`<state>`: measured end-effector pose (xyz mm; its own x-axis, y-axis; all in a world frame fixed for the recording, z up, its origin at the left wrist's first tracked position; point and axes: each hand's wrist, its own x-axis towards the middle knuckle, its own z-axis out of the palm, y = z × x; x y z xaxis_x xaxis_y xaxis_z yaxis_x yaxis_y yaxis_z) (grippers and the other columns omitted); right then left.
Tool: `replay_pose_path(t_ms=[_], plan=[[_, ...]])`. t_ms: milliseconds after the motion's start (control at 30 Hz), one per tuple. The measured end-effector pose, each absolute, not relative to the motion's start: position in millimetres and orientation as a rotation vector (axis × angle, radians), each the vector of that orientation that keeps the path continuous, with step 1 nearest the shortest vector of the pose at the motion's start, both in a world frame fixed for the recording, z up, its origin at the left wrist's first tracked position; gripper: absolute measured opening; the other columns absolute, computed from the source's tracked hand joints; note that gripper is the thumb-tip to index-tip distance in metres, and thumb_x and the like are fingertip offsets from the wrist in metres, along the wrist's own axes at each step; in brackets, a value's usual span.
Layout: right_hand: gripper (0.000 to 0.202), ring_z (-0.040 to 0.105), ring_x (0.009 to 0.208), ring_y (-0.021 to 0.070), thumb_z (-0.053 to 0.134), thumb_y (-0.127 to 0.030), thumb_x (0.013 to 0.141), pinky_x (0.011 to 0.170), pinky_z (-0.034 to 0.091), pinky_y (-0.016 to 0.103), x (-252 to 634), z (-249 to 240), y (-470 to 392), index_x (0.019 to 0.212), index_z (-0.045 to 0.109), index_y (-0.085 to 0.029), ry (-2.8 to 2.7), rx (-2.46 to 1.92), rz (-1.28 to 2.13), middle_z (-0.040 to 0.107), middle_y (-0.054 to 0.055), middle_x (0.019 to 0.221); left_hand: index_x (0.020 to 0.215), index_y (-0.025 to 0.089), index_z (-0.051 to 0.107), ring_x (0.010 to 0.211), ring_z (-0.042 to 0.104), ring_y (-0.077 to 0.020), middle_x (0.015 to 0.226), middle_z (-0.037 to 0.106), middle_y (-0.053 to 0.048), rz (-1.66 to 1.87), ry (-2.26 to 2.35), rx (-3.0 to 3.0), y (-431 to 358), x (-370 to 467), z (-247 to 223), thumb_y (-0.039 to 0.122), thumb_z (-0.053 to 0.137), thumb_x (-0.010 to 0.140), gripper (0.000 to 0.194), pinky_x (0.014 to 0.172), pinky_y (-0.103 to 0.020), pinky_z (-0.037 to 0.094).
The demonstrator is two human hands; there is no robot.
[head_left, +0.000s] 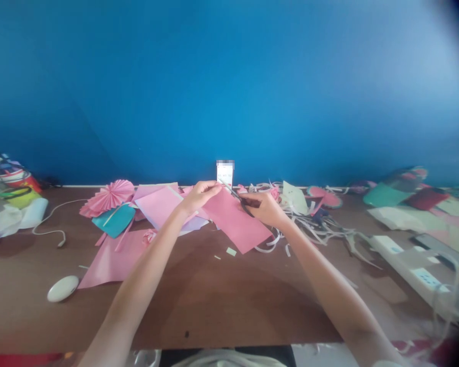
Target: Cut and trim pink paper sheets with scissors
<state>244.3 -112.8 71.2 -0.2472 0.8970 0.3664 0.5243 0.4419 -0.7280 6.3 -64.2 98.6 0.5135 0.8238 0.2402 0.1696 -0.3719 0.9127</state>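
Observation:
My left hand (199,195) pinches the upper left corner of a pink sheet of paper (239,221), which hangs tilted above the table. In my right hand (263,206) is a pair of scissors (236,195), its blades pointing up and left along the sheet's top edge near my left fingertips. Whether the blades are cutting into the paper cannot be made out. Behind the sheet stands an upright phone (225,173) with a lit screen. Small pale paper scraps (231,251) lie on the table below the sheet.
To the left are a pleated pink paper fan (112,196), a teal paper piece (115,219), pink paper (112,260) and a white oval object (63,289). Tangled white paper strips (321,232) lie right, near a white power strip (409,267). A blue wall (222,92) rises behind.

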Motion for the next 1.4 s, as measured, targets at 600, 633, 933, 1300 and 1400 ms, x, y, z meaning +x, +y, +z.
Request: replay_pose_path(t_ms=[600,633,933,1300,1400], plan=[[0.039,0.068,0.089,0.0203,0.060,-0.019,0.078,0.075,0.055,0.031,246.0,67.6,-108.1,0.116,0.069,-0.020,-1.961,-1.127,0.598,0.071,0.006,0.111,0.098,0.018,0.069,0.093,0.062,-0.0217,0.104,0.069,-0.007,0.917,0.804,1.822,-59.4,7.8,91.6,0.047,0.053,0.086,0.035,0.077,-0.030,0.044],[0.039,0.068,0.091,0.0207,0.060,-0.019,0.078,0.076,0.055,0.031,246.0,68.6,-108.6,0.116,0.069,-0.020,-1.964,-1.123,0.595,0.071,0.007,0.112,0.096,0.018,0.069,0.091,0.062,-0.0212,0.102,0.069,-0.006,0.921,0.804,1.823,-60.0,8.2,92.1,0.047,0.053,0.086,0.034,0.076,-0.029,0.044],[0.039,0.069,0.092,0.0209,0.060,-0.018,0.078,0.080,0.056,0.032,246.6,73.8,-112.6,0.115,0.070,-0.021,-1.999,-1.138,0.568,0.072,0.006,0.110,0.083,0.018,0.067,0.080,0.059,-0.0183,0.090,0.068,-0.004,0.953,0.838,1.798,-63.0,8.2,93.3,0.043,0.052,0.085,0.030,0.068,-0.027,0.041],[0.039,0.068,0.084,0.0215,0.063,-0.024,0.077,0.073,0.056,0.033,247.4,73.5,-113.2,0.116,0.071,-0.019,-2.003,-1.205,0.541,0.073,0.007,0.102,0.087,0.018,0.071,0.086,0.064,-0.0225,0.094,0.072,-0.007,0.935,0.838,1.710,-64.6,8.7,94.1,0.050,0.058,0.082,0.035,0.071,-0.029,0.044],[0.038,0.068,0.082,0.0213,0.063,-0.026,0.078,0.073,0.057,0.034,247.1,72.9,-113.2,0.116,0.071,-0.021,-1.988,-1.202,0.573,0.073,0.006,0.100,0.089,0.018,0.071,0.087,0.065,-0.0234,0.095,0.072,-0.007,0.896,0.832,1.703,-65.1,8.1,95.0,0.052,0.057,0.083,0.037,0.072,-0.030,0.045]])
